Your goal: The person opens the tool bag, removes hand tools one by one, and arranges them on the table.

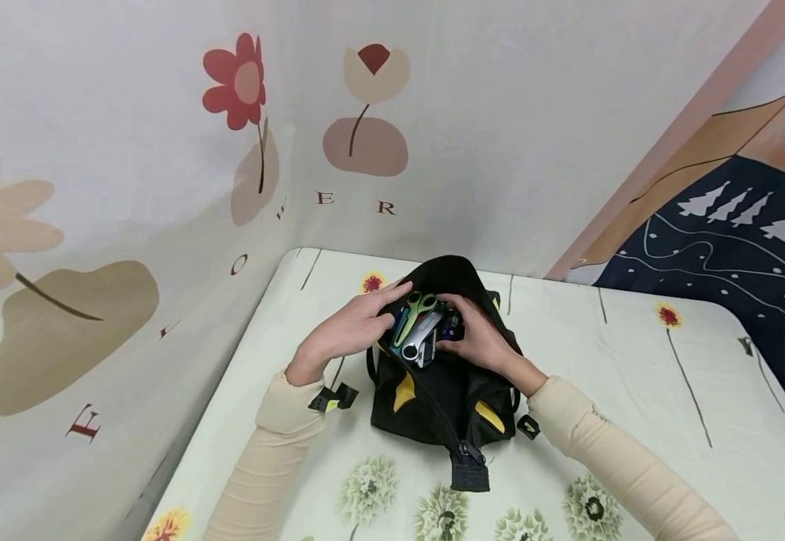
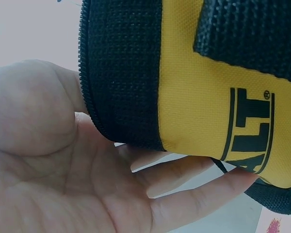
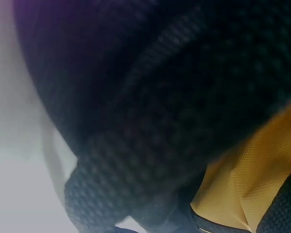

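A black-and-yellow tool bag (image 1: 426, 413) lies with its zipped mouth spread wide on the table. My left hand (image 1: 348, 327) is at the left of the mouth, fingers fairly straight along the rim. In the left wrist view the thumb and some fingertips pass behind the zipper edge (image 2: 85, 73). My right hand (image 1: 476, 334) reaches into the mouth from the right, fingers and thumb bent around a dark purple item (image 1: 453, 324); its grip is partly hidden. Between the hands are green-handled scissors (image 1: 414, 309) and a long silver tool (image 1: 422, 334) with a round end.
A zipper tab (image 1: 469, 473) hangs at the bag's front. The bed-like table (image 1: 608, 376) has a white floral cover. Printed fabric walls (image 1: 473, 180) rise behind and to the left. Black webbing (image 2: 252, 39) crosses the yellow side.
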{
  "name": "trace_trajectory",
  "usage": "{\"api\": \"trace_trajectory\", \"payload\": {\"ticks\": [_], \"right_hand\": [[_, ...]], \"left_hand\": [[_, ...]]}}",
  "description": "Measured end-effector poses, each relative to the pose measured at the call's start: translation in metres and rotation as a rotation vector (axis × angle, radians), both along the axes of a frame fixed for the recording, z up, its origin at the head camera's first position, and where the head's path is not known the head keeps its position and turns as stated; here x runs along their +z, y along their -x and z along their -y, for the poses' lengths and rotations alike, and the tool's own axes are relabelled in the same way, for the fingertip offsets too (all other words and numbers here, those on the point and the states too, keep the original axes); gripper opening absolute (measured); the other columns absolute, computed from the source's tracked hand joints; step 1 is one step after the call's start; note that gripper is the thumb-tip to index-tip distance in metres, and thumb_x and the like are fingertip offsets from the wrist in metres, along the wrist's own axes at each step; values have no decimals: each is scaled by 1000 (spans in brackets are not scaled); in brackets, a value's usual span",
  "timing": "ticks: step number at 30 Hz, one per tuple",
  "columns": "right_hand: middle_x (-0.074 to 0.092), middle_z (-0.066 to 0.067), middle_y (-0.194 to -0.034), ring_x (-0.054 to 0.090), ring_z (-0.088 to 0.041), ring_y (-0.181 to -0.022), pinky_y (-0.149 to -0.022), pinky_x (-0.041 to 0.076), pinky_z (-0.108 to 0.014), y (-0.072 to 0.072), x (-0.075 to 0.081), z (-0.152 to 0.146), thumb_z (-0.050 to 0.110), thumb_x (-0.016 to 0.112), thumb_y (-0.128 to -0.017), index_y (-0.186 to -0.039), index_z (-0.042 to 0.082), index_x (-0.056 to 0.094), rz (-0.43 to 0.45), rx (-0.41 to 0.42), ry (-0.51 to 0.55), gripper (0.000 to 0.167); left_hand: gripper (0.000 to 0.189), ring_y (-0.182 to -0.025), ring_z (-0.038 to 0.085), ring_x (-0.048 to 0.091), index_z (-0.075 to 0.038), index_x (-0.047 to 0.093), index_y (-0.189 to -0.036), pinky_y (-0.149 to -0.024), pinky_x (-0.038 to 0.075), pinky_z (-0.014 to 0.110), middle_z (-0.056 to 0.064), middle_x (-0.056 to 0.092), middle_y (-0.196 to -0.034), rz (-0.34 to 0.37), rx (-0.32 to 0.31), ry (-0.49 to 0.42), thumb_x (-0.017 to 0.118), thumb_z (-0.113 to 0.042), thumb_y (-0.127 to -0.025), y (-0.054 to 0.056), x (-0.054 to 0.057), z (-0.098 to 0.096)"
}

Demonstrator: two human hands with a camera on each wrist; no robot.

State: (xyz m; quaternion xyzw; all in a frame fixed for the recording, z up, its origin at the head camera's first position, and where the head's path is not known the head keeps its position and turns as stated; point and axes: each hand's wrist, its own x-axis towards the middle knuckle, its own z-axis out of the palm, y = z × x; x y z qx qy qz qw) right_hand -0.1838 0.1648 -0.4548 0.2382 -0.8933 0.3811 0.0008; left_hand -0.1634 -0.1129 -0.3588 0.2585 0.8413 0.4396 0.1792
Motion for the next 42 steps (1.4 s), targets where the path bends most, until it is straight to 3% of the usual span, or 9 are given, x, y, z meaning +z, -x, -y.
{"api": "trace_trajectory", "payload": {"ticks": [5, 15, 26, 29, 34, 38, 42], "right_hand": [[50, -33, -161, 47, -52, -150, -121, 40, -66, 4, -4, -1, -4, 90, -88, -160, -8, 45, 23, 4, 2, 85], [43, -36, -165, 40, -54, -154, -125, 34, -67, 10, -9, -4, -6, 88, -88, -161, -11, 39, 111, -6, 10, 88], [47, -38, -159, 45, -56, -149, -123, 36, -68, 12, -14, -4, -11, 91, -80, -157, -15, 42, 66, 51, 0, 92], [47, -38, -160, 45, -55, -149, -122, 37, -68, 12, -14, -5, -11, 92, -79, -158, -14, 43, 75, 51, -8, 92], [49, -35, -160, 47, -53, -148, -121, 40, -67, 9, -12, -6, -10, 93, -78, -158, -11, 46, 73, 51, -41, 94], [51, -32, -161, 49, -52, -147, -120, 42, -66, 5, -7, -6, -8, 95, -77, -160, -7, 48, 57, 38, -68, 95], [52, -30, -162, 51, -52, -144, -117, 43, -67, 1, 0, -6, -3, 96, -78, -161, -4, 49, 37, 22, -88, 96]], "left_hand": [[67, -163, 27, 31, -5, 30, -175, -110, 34, 47, 11, 20, -184, -2, 0, 5, 40, -5, -109, 0, 0, 0], [66, -154, 30, 38, -6, 30, -175, -107, 37, 46, 11, 20, -184, -5, -1, 10, 40, -4, -110, 0, 0, 0], [67, -155, 28, 37, -7, 31, -175, -110, 34, 46, 10, 21, -184, 9, 6, 8, 40, -5, -109, -1, 0, 1], [66, -151, 30, 39, -7, 32, -175, -104, 38, 45, 10, 21, -184, 6, 7, 11, 41, -5, -109, -1, 0, 1], [66, -149, 33, 41, -7, 32, -175, -82, 39, 41, 11, 21, -184, 6, 5, 10, 41, -6, -109, -2, -1, 0], [66, -149, 33, 41, -6, 31, -175, -96, 41, 43, 11, 21, -184, -2, 0, 6, 41, -6, -110, -1, -1, 0], [66, -148, 33, 41, -6, 30, -175, -109, 36, 46, 12, 20, -184, -2, 2, 6, 42, -6, -110, 0, -2, 1]]}}
